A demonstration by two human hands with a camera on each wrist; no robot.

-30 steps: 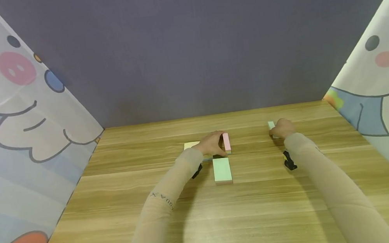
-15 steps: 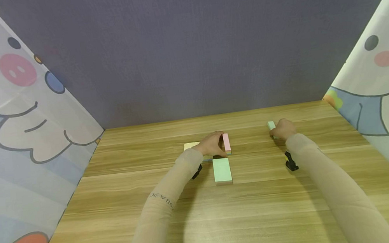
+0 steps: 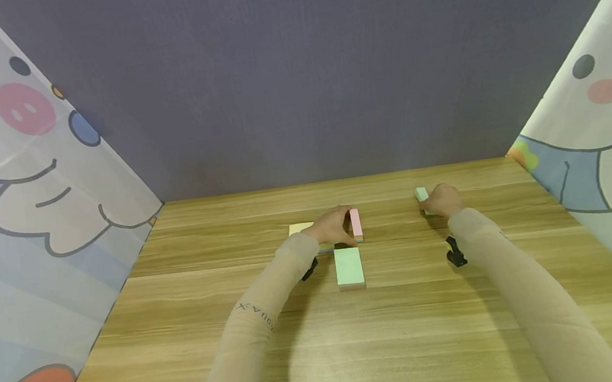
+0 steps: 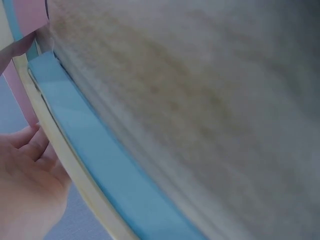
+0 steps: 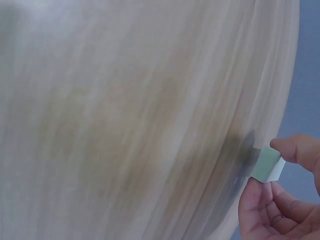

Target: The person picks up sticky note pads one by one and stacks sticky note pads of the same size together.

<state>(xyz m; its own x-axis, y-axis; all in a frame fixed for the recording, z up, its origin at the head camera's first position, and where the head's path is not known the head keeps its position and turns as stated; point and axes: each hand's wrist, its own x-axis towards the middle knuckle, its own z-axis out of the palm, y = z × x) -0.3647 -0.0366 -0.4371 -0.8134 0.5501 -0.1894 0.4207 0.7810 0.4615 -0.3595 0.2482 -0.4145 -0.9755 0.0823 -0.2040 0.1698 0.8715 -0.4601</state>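
My right hand (image 3: 444,200) pinches a narrow pale green sticky note pad (image 3: 421,193) between thumb and fingers. In the right wrist view this green block shows its end face, close over the table. My left hand (image 3: 331,226) spans a group of sticky note pads, its thumb and fingers at the opposite ends of a narrow pink pad (image 3: 356,223) standing at their right side. A yellow pad (image 3: 300,228) lies partly hidden under that hand. The left wrist view shows a long blue edge (image 4: 105,140) beside a cream one. Just in front lies a wider green pad (image 3: 349,267).
The wood-grain table (image 3: 408,335) runs back to a dark grey panel (image 3: 317,79). Cartoon-printed sheets (image 3: 90,193) stand along both sides. A black strap piece (image 3: 456,253) hangs at the right wrist, another (image 3: 310,269) at the left.
My right hand has shifted slightly left and away with the narrow green pad, which now sits at more of a tilt. The left hand and the other pads have stayed in place.
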